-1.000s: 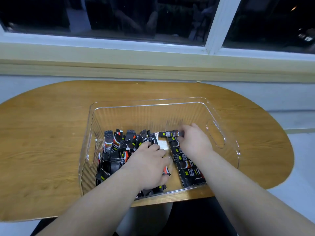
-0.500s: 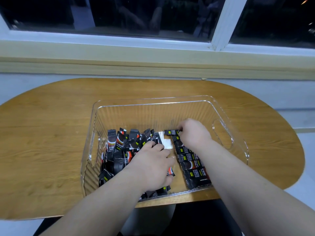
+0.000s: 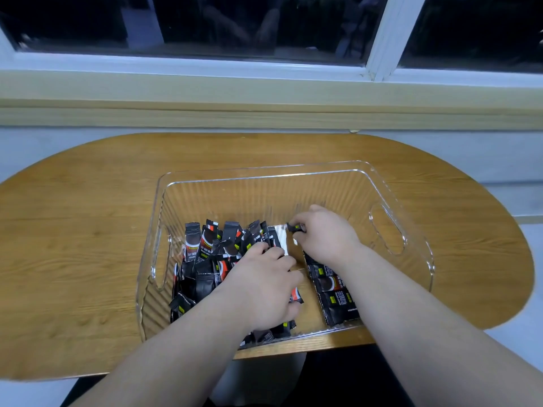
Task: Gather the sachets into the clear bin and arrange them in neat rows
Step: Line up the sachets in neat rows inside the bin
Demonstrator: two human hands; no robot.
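Sachets point(image 3: 205, 251): likely light, limp, slick; pinch an end seam.
Right hand point(image 3: 326, 235): pinches one sachet point(image 3: 294, 228) beyond the near-right row point(image 3: 335, 292).
Left hand point(image 3: 261, 286): curled on pile point(image 3: 191, 289); grip unclear.

— The right hand point(image 3: 323, 235) has slid left over its pinched sachet point(image 3: 294, 228); only a short black end pokes out now!
— And that hand now hides the far end of the row point(image 3: 335, 290) that showed before (the camera has drifted a little too).
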